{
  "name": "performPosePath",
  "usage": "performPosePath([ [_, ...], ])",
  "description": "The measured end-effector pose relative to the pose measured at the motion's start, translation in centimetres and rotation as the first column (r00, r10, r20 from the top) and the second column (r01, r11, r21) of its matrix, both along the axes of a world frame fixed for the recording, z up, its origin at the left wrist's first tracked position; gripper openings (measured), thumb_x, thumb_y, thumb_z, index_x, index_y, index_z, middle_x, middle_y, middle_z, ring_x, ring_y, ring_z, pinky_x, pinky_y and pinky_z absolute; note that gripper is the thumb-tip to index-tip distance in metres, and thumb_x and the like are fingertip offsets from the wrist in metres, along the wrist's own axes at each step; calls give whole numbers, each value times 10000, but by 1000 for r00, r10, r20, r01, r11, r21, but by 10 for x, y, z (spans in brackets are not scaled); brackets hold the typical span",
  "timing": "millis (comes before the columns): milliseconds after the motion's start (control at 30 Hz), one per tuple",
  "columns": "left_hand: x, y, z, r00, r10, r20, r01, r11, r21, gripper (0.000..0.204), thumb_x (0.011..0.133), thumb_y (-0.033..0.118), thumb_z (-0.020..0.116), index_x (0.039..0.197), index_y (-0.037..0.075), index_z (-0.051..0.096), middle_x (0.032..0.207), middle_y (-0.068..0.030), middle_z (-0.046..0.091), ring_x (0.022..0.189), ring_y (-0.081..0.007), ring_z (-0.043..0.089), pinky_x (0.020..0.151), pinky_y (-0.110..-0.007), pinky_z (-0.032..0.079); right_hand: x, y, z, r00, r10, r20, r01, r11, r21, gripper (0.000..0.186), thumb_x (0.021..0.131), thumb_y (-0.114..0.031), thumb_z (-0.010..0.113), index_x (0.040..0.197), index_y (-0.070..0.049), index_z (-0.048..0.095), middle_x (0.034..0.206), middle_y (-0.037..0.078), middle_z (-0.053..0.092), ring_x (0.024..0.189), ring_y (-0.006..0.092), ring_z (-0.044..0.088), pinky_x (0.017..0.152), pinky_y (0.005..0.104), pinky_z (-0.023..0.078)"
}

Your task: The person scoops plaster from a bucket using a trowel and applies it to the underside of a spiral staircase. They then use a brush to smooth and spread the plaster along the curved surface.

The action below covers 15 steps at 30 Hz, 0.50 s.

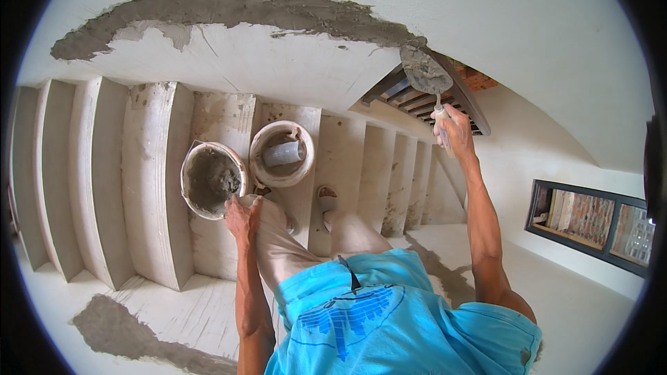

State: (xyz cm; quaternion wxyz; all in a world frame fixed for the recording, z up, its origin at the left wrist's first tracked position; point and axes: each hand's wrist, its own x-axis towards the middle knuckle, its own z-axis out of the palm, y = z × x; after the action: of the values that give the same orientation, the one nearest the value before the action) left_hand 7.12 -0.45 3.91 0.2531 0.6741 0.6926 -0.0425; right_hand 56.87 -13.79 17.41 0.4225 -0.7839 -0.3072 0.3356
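Note:
My right hand [454, 130] is wrapped round the handle of a trowel [426, 71], raised at arm's length to the upper right. Grey mortar coats its blade, which meets the right end of a long wet mortar band [271, 12] on the white wall. Low in front of me, my left hand [243, 218] grips the rim of a bucket [240, 167] holding grey mortar. Right beside that bucket stands a second, pale bucket [310, 156] with a grey cylindrical object [283, 153] inside. Both buckets are on the stairs by my legs.
Bare concrete steps [149, 187] run left and right under me. A dark slatted railing [417, 101] lies behind the trowel. Another mortar patch [132, 333] marks the wall at lower left. A dark-framed window [590, 222] is at the right.

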Motion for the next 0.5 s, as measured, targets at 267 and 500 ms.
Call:
performPosePath([
  [267, 3, 1, 3, 1000, -19, -7, 19, 1000, 3, 721, 762, 523, 755, 1238, 17, 562, 1163, -290, 607, 1101, -454, 586, 939, -517, 462, -19, 39, 1, 997, 62, 55, -69, 990, 125, 240, 837, -198, 529, 926, 6, 618, 638, 38, 543, 521, 94, 482, 465, 284, 414],
  [500, -2, -1, -1, 1000, 23, -10, -22, 1000, 22, 738, 764, 524, 754, 1264, 14, 569, 1202, -290, 607, 1126, -454, 579, 949, -521, 462, 7, -9, -23, 996, -71, -55, 74, 995, 61, 269, 857, -180, 508, 989, 18, 636, 653, 45, 569, 492, 105, 506, 459, 263, 401],
])
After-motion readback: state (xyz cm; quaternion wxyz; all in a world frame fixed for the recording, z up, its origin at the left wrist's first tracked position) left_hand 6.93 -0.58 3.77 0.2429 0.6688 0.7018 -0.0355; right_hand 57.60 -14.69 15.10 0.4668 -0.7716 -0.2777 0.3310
